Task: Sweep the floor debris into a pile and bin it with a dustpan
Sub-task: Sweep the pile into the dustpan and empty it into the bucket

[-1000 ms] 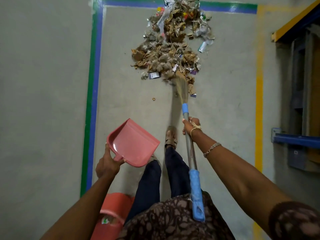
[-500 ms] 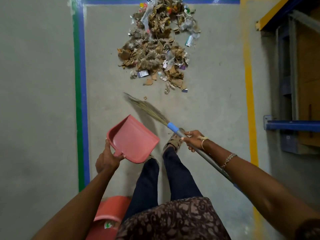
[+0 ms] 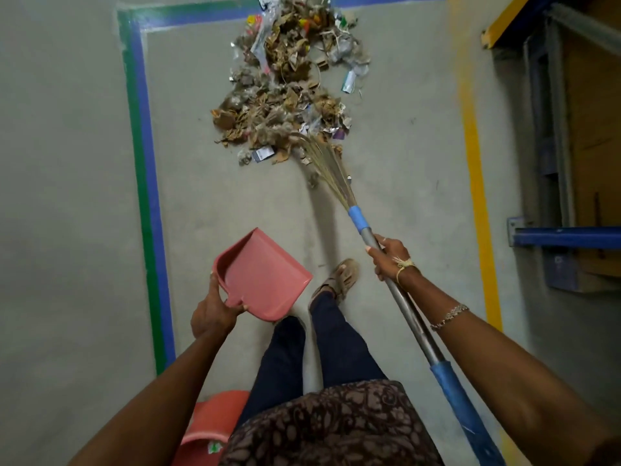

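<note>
A pile of debris point(image 3: 289, 92), brown leaves, paper scraps and wrappers, lies on the grey floor ahead. My right hand point(image 3: 391, 257) grips the metal shaft of a broom point(image 3: 413, 314). Its straw bristles point(image 3: 327, 166) touch the near right edge of the pile. My left hand point(image 3: 213, 309) holds a pink dustpan point(image 3: 262, 275) by its short handle, above the floor and in front of my legs. The pan is empty and tilted, its mouth pointing to the right.
An orange-red bin point(image 3: 211, 428) stands by my left leg at the bottom edge. Green and blue floor tape point(image 3: 144, 183) runs along the left and far side, yellow tape point(image 3: 475, 183) along the right. Blue metal racking point(image 3: 568, 237) with cardboard stands at the right.
The broom swung from pointing left, near the dustpan, back to the right and forward; its bristles now reach the pile's near edge. The dustpan has stayed about where it was.
</note>
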A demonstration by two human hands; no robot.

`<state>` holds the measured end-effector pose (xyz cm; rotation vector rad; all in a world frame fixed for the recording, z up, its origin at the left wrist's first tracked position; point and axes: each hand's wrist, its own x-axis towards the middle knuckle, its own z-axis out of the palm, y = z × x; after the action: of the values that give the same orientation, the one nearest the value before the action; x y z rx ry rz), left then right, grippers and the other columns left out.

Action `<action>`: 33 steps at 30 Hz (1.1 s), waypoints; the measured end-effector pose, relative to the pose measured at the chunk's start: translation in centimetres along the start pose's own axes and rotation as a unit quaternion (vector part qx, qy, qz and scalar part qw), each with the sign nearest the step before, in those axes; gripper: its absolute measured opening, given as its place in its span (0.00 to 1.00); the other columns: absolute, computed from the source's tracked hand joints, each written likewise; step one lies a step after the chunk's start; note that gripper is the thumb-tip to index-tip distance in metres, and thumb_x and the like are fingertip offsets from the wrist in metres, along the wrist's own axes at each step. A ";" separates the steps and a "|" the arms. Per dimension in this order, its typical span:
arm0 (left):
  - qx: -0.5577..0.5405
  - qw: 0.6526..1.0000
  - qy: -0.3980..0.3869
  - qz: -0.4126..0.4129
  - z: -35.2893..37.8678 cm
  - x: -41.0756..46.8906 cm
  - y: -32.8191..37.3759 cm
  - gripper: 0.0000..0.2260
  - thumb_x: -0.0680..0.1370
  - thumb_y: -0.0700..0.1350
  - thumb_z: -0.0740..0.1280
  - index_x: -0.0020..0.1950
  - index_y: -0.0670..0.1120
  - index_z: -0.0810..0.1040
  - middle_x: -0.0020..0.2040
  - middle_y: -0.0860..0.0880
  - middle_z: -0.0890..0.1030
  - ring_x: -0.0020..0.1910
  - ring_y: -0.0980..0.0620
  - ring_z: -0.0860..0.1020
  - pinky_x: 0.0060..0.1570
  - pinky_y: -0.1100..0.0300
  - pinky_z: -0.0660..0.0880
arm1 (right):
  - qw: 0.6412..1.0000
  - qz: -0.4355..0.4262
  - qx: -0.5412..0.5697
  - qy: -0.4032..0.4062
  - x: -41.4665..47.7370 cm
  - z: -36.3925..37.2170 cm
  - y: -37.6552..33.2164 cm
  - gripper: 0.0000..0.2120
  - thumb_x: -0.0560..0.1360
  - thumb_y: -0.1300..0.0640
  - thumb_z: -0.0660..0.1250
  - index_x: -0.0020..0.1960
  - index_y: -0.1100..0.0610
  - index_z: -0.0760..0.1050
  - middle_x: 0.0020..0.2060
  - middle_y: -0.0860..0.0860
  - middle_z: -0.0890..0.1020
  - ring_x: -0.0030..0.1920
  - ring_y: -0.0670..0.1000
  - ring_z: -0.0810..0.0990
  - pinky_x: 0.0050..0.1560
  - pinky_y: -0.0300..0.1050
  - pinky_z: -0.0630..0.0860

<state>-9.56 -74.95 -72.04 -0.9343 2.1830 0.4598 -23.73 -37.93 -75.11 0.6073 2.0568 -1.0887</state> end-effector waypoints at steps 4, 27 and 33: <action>0.001 1.000 -0.005 0.009 -0.3 0.9 3.2 0.50 0.71 0.68 0.72 0.83 0.57 0.46 0.57 0.39 0.82 0.55 0.36 0.80 0.50 0.44 0.80 | 0.999 0.022 -0.021 -0.045 -1.4 -5.9 2.2 0.23 0.79 0.59 0.67 0.73 0.55 0.70 0.31 0.56 0.72 0.24 0.54 0.71 0.23 0.42 0.71; -0.089 0.995 -0.029 -0.023 -1.7 6.3 18.0 0.46 0.75 0.63 0.73 0.81 0.60 0.45 0.49 0.42 0.82 0.45 0.41 0.80 0.43 0.51 0.78 | 0.982 0.045 -0.177 0.052 5.8 -17.4 -6.6 0.12 0.77 0.57 0.67 0.58 0.52 0.68 0.35 0.60 0.77 0.26 0.57 0.77 0.24 0.47 0.76; -0.050 0.998 -0.025 -0.012 -4.2 7.5 20.8 0.44 0.77 0.63 0.69 0.82 0.59 0.41 0.46 0.46 0.78 0.42 0.45 0.75 0.40 0.52 0.73 | 0.966 0.060 -0.243 0.065 11.5 -19.5 -10.7 0.15 0.76 0.45 0.68 0.53 0.55 0.70 0.38 0.61 0.80 0.31 0.59 0.79 0.22 0.44 0.74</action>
<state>-30.49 -66.88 -73.73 -0.9907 2.1187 0.5782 -45.53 -26.32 -71.11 0.5504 2.2552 -0.4535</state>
